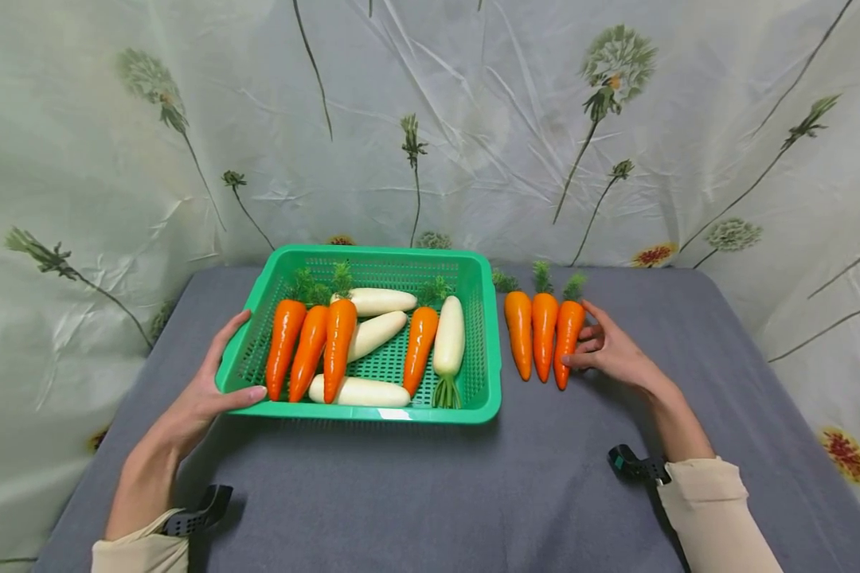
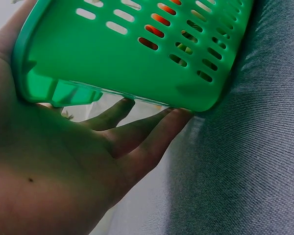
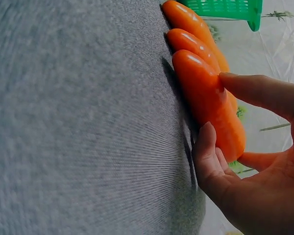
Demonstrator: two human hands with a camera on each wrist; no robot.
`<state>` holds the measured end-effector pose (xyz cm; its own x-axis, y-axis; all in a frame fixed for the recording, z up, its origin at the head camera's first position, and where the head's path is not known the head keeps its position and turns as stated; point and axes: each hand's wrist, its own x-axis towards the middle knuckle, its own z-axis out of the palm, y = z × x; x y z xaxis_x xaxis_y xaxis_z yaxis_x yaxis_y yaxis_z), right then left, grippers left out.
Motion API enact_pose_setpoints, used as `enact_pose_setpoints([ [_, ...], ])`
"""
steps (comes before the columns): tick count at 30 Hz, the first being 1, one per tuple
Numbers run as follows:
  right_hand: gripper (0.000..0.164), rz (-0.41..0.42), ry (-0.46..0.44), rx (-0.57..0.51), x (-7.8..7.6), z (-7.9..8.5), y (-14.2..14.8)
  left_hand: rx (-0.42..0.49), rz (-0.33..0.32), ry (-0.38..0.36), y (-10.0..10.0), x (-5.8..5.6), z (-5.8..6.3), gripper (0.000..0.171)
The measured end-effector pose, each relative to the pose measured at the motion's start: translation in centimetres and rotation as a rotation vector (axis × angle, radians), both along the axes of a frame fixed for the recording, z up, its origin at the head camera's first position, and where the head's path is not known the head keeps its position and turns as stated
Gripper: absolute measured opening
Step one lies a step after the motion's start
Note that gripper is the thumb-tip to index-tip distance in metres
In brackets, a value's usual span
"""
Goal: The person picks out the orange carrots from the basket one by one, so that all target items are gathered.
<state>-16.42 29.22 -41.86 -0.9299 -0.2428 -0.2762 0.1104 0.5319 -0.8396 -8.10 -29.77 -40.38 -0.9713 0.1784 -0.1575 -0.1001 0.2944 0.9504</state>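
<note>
A green plastic basket holds several orange carrots and several white radishes. My left hand grips its left side, the thumb over the front corner of the rim. In the left wrist view, the fingers touch the outside of the perforated wall. Right of the basket, three carrots lie side by side with their green tops toward the back. My right hand holds the rightmost carrot. The right wrist view shows the thumb on this carrot and the other fingers along its side.
A grey cloth covers the table, and the basket stands near its back edge. Behind and at both sides hangs a pale curtain printed with dandelions. Each wrist wears a black strap.
</note>
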Motion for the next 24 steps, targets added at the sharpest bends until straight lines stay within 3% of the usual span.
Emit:
enact_pose_setpoints([
  [10, 0.105, -0.033, 0.008, -0.044, 0.2, 0.1, 0.3, 0.022, 0.002, -0.006, 0.0, 0.0, 0.0, 0.106],
  [19, 0.092, -0.079, 0.062, 0.018, 0.0, 0.7, 0.6, 0.013, 0.005, -0.015, 0.0, -0.1, 0.2, 0.107],
  [24, 0.086, -0.086, 0.087, -0.017, 0.3, 1.3, 0.5, 0.013, 0.003, -0.016, 0.1, -0.1, 0.2, 0.107],
])
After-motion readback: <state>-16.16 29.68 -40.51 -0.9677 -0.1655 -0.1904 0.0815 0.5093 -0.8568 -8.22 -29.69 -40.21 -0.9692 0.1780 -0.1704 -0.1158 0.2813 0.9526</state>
